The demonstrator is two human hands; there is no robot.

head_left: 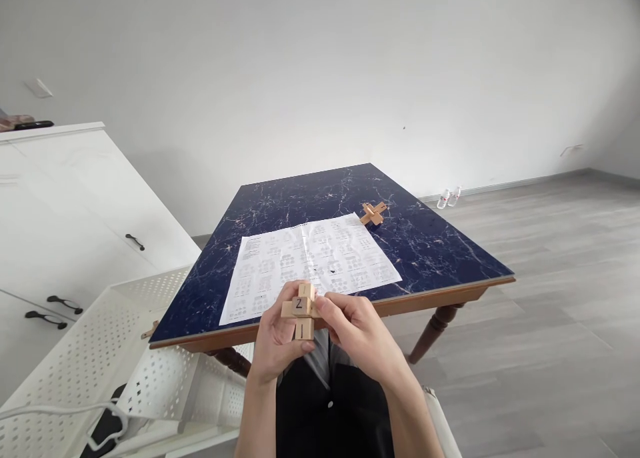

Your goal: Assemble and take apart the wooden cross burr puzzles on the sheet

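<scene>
Wall (pixel 310 78): pale and plain, spread across the view beyond both hands
Floor (pixel 550 265): covered in grey wood-look boards, seen to the right of the right hand
Cabinet (pixel 60 198): white, fitted with dark handles, placed to the left of the left hand
Table (pixel 310 191): topped in dark blue marbled with white veins, edged in brown wood, held up on turned legs, its near edge reached by the hands
Rack (pixel 85 338): white and perforated, set low to the left of the left hand
Sheet (pixel 260 271): creased, printed with small figures, laid flat just beyond the hands
Left hand (pixel 275 331): curled, the held puzzle gripped between thumb and fingers
Right hand (pixel 355 325): closed, the puzzle's right arm pinched by thumb and forefinger
Held puzzle (pixel 303 305): made of interlocked wooden bars, marked "2" on one face, kept between both hands
Second puzzle (pixel 373 213): wooden, rested beyond the right hand, by the sheet's far right corner
Bottles (pixel 449 197): two, clear, seen on the floor by the wall, far right of the right hand
</scene>
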